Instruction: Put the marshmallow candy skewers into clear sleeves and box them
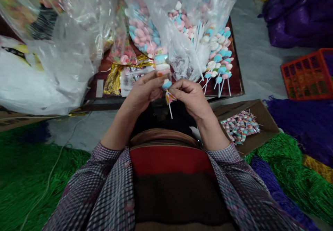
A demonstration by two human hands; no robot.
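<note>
Between my hands is a marshmallow stick (162, 64) in a clear wrapper, its pink, white and blue candies pointing away from me. The white stick end points toward my body. My left hand (147, 90) is closed around the wrapped candies. With thumb and fingertips, my right hand (188, 93) pinches the gathered neck of the wrapper, where a bit of gold twist tie shows. Just beyond my left hand lie gold twist ties (113, 80) and printed clear wrappers (130, 79). Unwrapped marshmallow sticks (221, 59) are piled on the table to the right of my right hand.
Clear bags of pink and blue marshmallows (142, 33) stand at the back of the dark red table (237, 80). A cardboard box (267, 123) on the lower right contains wrapped candy sticks. Beyond it are an orange crate (301, 74) and green netting (293, 168).
</note>
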